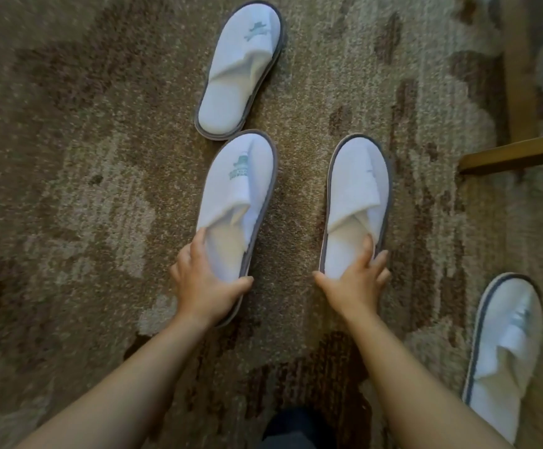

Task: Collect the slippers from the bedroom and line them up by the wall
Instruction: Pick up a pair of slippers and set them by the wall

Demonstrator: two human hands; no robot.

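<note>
Several white slippers with grey soles lie on a brown patterned carpet. My left hand (207, 281) grips the heel of the middle-left slipper (239, 192), which carries a green logo. My right hand (357, 280) grips the heel of the middle-right slipper (357, 189), thumb on its left edge and fingers inside and along the right edge. A third slipper (241, 69) lies just beyond the left one, toe pointing away. A fourth slipper (506, 345) lies at the lower right, apart from both hands.
Wooden furniture legs (516, 79) and a cross rail (519, 153) stand at the upper right. The carpet (85, 205) spreads out on the left. A dark piece of clothing (296, 426) shows at the bottom edge between my arms.
</note>
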